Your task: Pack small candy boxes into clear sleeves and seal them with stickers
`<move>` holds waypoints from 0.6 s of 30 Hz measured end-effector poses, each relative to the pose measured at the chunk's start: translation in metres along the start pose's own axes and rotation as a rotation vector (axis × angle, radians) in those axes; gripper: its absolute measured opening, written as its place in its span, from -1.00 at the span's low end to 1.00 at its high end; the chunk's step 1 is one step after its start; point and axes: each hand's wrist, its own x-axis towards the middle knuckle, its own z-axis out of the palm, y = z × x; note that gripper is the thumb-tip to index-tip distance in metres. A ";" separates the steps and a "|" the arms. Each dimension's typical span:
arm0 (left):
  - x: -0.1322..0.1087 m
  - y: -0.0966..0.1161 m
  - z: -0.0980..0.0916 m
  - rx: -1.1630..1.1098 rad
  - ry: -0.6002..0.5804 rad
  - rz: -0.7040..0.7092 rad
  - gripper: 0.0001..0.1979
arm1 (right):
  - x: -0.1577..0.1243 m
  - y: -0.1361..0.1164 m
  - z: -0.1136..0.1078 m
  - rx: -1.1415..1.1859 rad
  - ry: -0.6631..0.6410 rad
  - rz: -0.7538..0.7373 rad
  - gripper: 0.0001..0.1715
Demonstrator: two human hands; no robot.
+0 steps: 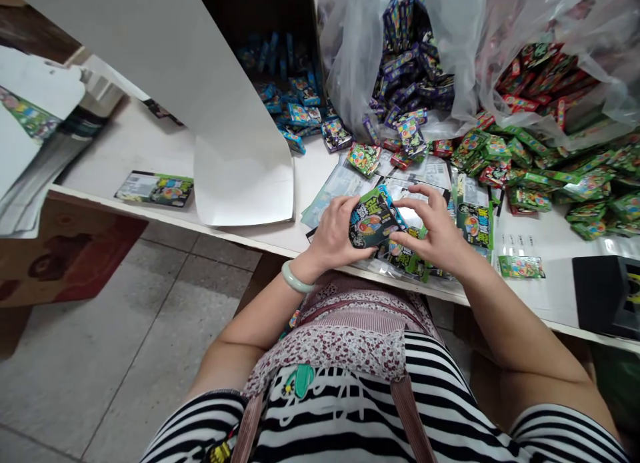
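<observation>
My left hand (336,235) grips a small stack of green and black printed packets (374,221) just above the white table's front edge (240,231). My right hand (434,231) pinches the same stack from the right, with fingers curled over its top. More green packets (407,259) lie under my right hand on clear plastic sleeves (345,183). A pale green bangle (296,281) sits on my left wrist.
A clear bag of purple packets (407,63) and another of red packets (545,76) stand at the back. Loose green packets (590,183) cover the right side. Blue packets (295,103) spill from a dark box. A large white sheet (200,103) leans at left.
</observation>
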 end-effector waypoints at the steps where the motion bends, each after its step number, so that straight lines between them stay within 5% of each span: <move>1: 0.002 0.005 -0.001 -0.008 0.010 -0.009 0.05 | 0.002 -0.002 0.000 0.029 0.003 0.010 -0.46; 4: 0.007 0.027 -0.005 -0.114 0.038 -0.053 0.02 | 0.010 -0.009 -0.007 0.112 0.024 0.082 -0.49; 10: -0.009 0.052 0.013 -0.684 0.028 -0.318 -0.60 | 0.011 -0.007 -0.021 0.061 0.001 0.001 -0.65; 18: -0.056 0.050 0.025 -0.842 -0.030 -0.449 -0.39 | -0.012 -0.004 -0.001 0.096 -0.155 -0.032 -0.72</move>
